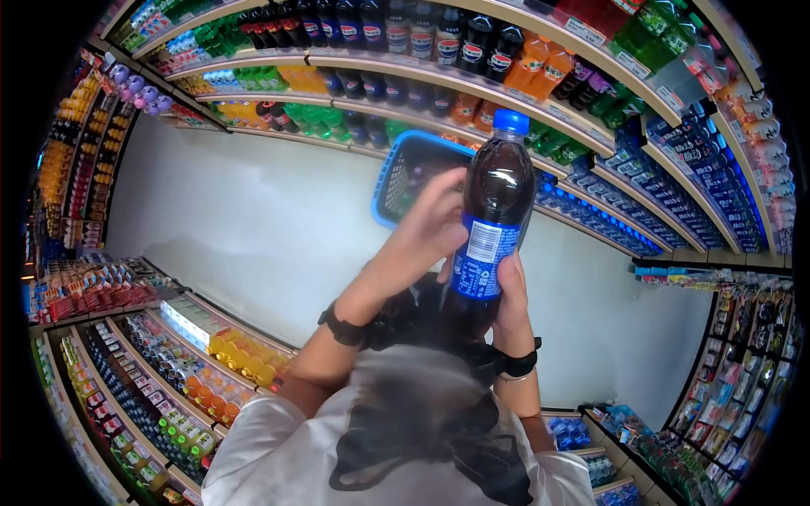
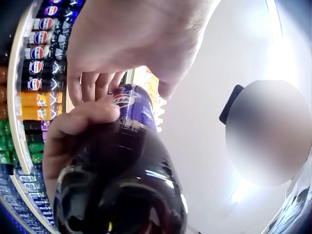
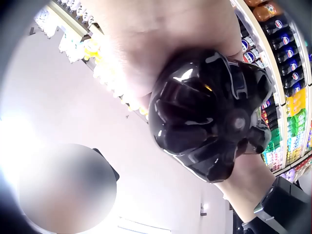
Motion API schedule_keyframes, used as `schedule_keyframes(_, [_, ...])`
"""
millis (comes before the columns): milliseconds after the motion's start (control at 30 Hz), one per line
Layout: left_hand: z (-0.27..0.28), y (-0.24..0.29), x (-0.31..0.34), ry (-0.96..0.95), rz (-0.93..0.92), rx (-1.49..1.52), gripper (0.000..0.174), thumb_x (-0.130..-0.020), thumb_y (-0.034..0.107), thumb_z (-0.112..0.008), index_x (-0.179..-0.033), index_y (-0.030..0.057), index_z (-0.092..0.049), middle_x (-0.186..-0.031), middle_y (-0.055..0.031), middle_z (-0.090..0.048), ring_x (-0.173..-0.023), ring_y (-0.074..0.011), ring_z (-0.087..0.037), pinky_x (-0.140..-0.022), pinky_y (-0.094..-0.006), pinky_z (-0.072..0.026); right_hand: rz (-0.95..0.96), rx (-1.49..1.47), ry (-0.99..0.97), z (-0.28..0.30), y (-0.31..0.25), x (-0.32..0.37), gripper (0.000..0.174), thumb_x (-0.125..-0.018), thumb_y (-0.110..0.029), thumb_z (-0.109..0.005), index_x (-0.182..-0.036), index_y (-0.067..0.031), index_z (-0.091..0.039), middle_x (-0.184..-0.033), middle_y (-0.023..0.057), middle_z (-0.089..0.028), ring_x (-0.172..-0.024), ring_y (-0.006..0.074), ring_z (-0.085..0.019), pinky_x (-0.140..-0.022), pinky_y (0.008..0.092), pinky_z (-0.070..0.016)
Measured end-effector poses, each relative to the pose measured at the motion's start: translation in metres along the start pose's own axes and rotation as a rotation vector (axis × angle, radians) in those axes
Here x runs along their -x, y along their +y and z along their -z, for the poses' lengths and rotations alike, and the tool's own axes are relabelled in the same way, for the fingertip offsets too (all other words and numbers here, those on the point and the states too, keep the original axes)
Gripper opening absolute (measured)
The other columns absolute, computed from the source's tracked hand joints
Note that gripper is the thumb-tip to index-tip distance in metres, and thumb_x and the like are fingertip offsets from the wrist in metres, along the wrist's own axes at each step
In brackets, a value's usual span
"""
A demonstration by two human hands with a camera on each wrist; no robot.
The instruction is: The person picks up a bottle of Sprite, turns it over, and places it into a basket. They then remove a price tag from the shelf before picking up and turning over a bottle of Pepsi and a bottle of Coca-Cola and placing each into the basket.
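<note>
A large dark cola bottle (image 1: 502,181) with a blue cap and blue label stands upright in front of the chest, its printed barcode (image 1: 484,243) facing the head camera. My left hand (image 1: 430,223) has its bent fingers and thumb about the bottle's left side, beside the label. Lower down, my right hand (image 1: 513,299) grips the bottle from the right, thumb along the label's edge. From the right wrist the ridged bottle base (image 3: 209,117) shows, with the palm behind it. The left wrist view has the right hand's thumb (image 2: 97,114) lying across the bottle.
A blue-rimmed basket (image 1: 384,181) sits beyond the left hand, by shelves of soda bottles (image 1: 422,38). Shelves of blue-labelled packs (image 1: 658,190) run along the right. Behind the left elbow are racks of small drinks (image 1: 169,405). Pale floor (image 1: 236,211) lies between.
</note>
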State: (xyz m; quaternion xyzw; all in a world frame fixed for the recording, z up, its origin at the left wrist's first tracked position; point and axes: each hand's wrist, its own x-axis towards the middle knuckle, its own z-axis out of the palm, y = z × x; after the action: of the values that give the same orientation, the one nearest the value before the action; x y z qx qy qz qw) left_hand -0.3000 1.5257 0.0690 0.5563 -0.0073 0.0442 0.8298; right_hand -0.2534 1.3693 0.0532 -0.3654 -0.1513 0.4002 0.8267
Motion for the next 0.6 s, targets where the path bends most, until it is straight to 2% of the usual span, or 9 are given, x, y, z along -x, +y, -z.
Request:
schedule_keyframes(133, [-0.022, 0.003, -0.010, 0.061, 0.071, -0.109, 0.063, -0.095, 0.024, -0.051, -0.144, 0.0076, -0.015, -0.136, -0.0148, -0.040, -0.119, -0.0207, -0.044, -0.091, -0.0292, -0.0421, 0.008, 0.124, 0.188, -0.009, -0.020, 0.005, 0.074, -0.089, -0.037, -0.057, -0.143, -0.0059, -0.018, -0.116, 0.0138, -0.051, -0.092, 0.0216, -0.060, -0.075, 0.0333, -0.0519])
schedule_keyframes(233, [-0.015, 0.016, -0.012, 0.022, -0.011, -0.184, 0.062, -0.095, 0.024, -0.050, -0.143, 0.0061, -0.015, -0.138, -0.0161, -0.037, -0.127, -0.0239, -0.038, -0.102, -0.0348, -0.0336, -0.047, 0.139, 0.100, -0.010, -0.023, 0.002, 0.075, -0.089, -0.035, -0.057, -0.144, -0.0043, -0.017, -0.121, 0.0121, -0.050, -0.103, 0.0210, -0.056, -0.084, 0.0336, -0.0489])
schedule_keyframes(333, [0.001, 0.026, -0.004, 0.015, -0.089, -0.153, 0.062, -0.096, 0.023, -0.047, -0.144, 0.0022, -0.013, -0.142, -0.0169, -0.033, -0.133, -0.0259, -0.030, -0.109, -0.0370, -0.0220, 0.026, 0.230, 0.104, -0.023, -0.009, -0.008, 0.072, -0.090, -0.038, -0.054, -0.143, -0.0008, -0.022, -0.126, 0.0120, -0.049, -0.114, 0.0199, -0.049, -0.095, 0.0331, -0.0415])
schedule_keyframes(433, [0.021, 0.040, 0.002, 0.014, -0.120, -0.080, 0.063, -0.097, 0.021, -0.045, -0.145, -0.0015, -0.011, -0.147, -0.0171, -0.026, -0.138, -0.0256, -0.023, -0.111, -0.0353, -0.0169, 0.069, 0.157, 0.020, -0.028, 0.009, -0.030, 0.072, -0.091, -0.042, -0.051, -0.142, 0.0019, -0.026, -0.133, 0.0121, -0.045, -0.121, 0.0188, -0.043, -0.102, 0.0319, -0.0334])
schedule_keyframes(467, [0.027, 0.043, 0.004, 0.037, -0.121, -0.064, 0.064, -0.097, 0.021, -0.045, -0.145, -0.0018, -0.010, -0.148, -0.0169, -0.024, -0.138, -0.0253, -0.022, -0.112, -0.0349, -0.0158, 0.099, 0.263, 0.073, -0.034, 0.013, -0.035, 0.067, -0.092, -0.046, -0.045, -0.136, 0.0028, -0.034, -0.123, 0.0153, -0.054, -0.105, 0.0221, -0.057, -0.090, 0.0343, -0.0460])
schedule_keyframes(567, [0.051, 0.040, 0.010, 0.071, -0.130, -0.030, 0.065, -0.097, 0.021, -0.045, -0.146, -0.0023, -0.010, -0.150, -0.0164, -0.020, -0.140, -0.0247, -0.018, -0.112, -0.0342, -0.0130, 0.082, 0.344, 0.043, -0.054, 0.014, -0.050, 0.077, -0.089, -0.043, -0.052, -0.143, 0.0042, -0.024, -0.139, 0.0133, -0.039, -0.127, 0.0206, -0.039, -0.106, 0.0321, -0.0277])
schedule_keyframes(600, [0.059, 0.038, 0.013, 0.074, -0.131, -0.028, 0.065, -0.097, 0.022, -0.045, -0.146, -0.0022, -0.009, -0.151, -0.0162, -0.018, -0.140, -0.0246, -0.016, -0.113, -0.0343, -0.0122, 0.118, 0.365, 0.029, -0.058, 0.014, -0.056, 0.079, -0.088, -0.044, -0.054, -0.143, 0.0044, -0.023, -0.139, 0.0133, -0.038, -0.127, 0.0208, -0.038, -0.106, 0.0321, -0.0269])
